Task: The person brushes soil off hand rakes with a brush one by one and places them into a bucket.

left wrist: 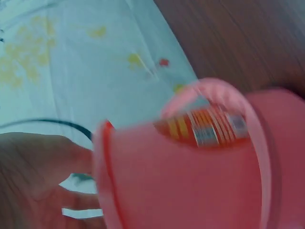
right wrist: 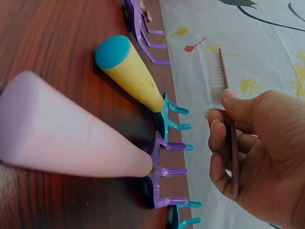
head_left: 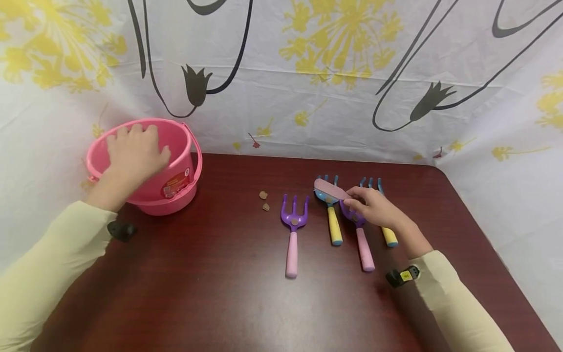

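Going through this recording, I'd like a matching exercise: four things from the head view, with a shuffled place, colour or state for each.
Things
1. Bucket
2. Brush
3. Small brown pieces
4. Leftmost fork

Places, colours, states
a. Held in the right grip
b. Purple tines, pink handle
c. Standing left of all the other listed things
d. Lying between the bucket and the leftmost fork

Pairs: 1-c, 2-a, 3-d, 4-b

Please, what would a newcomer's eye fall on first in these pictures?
Probably the large pink bucket on the left of the table, with the left hand at its mouth. Next come four brightly coloured garden forks to its right, where the right hand holds a slim brush near them.
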Demonstrator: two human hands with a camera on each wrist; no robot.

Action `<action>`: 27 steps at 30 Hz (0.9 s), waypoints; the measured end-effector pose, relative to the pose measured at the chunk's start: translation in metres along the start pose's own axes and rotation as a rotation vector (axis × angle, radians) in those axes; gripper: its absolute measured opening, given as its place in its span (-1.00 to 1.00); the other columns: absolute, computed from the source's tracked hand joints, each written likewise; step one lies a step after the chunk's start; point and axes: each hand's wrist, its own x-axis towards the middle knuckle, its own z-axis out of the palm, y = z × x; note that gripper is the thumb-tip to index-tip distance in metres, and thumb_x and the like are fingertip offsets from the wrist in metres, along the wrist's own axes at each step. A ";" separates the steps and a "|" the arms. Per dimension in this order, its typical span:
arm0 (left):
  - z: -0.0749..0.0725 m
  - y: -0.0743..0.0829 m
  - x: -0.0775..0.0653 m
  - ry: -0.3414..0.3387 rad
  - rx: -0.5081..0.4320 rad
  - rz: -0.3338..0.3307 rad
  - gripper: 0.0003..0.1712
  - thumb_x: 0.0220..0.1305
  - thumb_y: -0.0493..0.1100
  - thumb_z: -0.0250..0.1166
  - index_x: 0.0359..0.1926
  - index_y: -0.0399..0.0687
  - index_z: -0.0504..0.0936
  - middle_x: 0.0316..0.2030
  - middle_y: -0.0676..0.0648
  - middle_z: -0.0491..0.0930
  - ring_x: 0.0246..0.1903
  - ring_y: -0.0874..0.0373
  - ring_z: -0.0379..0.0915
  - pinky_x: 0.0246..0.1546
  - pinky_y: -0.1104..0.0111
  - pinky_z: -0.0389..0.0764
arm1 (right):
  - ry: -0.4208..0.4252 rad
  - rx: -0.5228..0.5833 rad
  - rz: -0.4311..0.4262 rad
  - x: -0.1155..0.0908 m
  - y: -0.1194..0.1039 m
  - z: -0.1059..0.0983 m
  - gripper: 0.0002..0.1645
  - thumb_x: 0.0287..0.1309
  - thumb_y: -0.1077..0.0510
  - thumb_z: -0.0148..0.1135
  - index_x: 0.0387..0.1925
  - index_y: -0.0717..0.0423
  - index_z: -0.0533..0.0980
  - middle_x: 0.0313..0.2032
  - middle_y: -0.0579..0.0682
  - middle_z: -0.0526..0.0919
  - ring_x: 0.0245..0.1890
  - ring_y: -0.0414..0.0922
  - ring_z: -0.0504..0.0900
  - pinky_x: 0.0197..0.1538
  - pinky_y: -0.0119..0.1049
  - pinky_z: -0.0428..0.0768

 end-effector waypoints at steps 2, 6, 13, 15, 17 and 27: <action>0.002 0.012 -0.006 0.074 -0.007 0.029 -0.41 0.35 -0.04 0.20 0.13 -0.51 0.37 0.02 -0.55 0.34 0.05 -0.57 0.20 -0.01 -0.42 0.22 | 0.012 0.002 -0.005 0.001 -0.001 0.001 -0.71 0.53 0.13 0.09 0.01 0.30 0.55 -0.36 0.13 0.61 -0.44 -0.09 0.50 -0.34 -0.22 0.47; 0.013 0.037 -0.020 0.189 -0.041 0.092 -0.57 0.32 -0.07 0.22 -0.05 -0.39 0.43 -0.12 -0.43 0.40 -0.08 -0.46 0.28 -0.12 -0.31 0.35 | 0.027 0.000 0.000 0.005 -0.003 0.004 -0.71 0.53 0.12 0.08 0.01 0.29 0.55 -0.36 0.11 0.60 -0.43 -0.08 0.49 -0.33 -0.21 0.47; 0.035 0.069 -0.031 0.278 -0.127 0.170 -0.56 0.18 -0.12 0.37 -0.06 -0.33 0.48 -0.17 -0.36 0.50 -0.20 -0.33 0.41 -0.20 -0.16 0.54 | 0.043 -0.012 -0.021 0.006 -0.005 0.006 -0.73 0.53 0.16 0.08 -0.01 0.32 0.54 -0.37 0.13 0.60 -0.46 -0.08 0.48 -0.35 -0.22 0.47; 0.042 0.074 -0.032 0.289 -0.153 0.177 -0.60 0.19 -0.11 0.37 -0.10 -0.29 0.49 -0.20 -0.33 0.51 -0.24 -0.30 0.44 -0.23 -0.13 0.55 | 0.049 -0.008 -0.020 0.006 -0.005 0.006 -0.74 0.53 0.17 0.08 -0.01 0.32 0.54 -0.38 0.13 0.60 -0.47 -0.09 0.48 -0.36 -0.23 0.46; 0.048 0.079 -0.033 0.282 -0.178 0.182 -0.64 0.20 -0.11 0.36 -0.12 -0.27 0.49 -0.24 -0.30 0.53 -0.28 -0.27 0.46 -0.29 -0.10 0.57 | 0.063 -0.007 -0.016 0.005 -0.004 0.006 -0.73 0.53 0.16 0.08 -0.02 0.32 0.54 -0.40 0.13 0.59 -0.50 -0.10 0.46 -0.38 -0.24 0.44; 0.082 0.112 -0.043 0.117 -0.186 0.191 -0.66 0.31 0.00 0.31 -0.17 -0.19 0.48 -0.32 -0.21 0.53 -0.37 -0.21 0.53 -0.45 -0.06 0.60 | 0.126 -0.054 0.045 0.003 -0.002 0.002 -0.69 0.55 0.15 0.05 0.00 0.35 0.54 -0.59 -0.05 0.42 -0.60 -0.12 0.39 -0.46 -0.24 0.39</action>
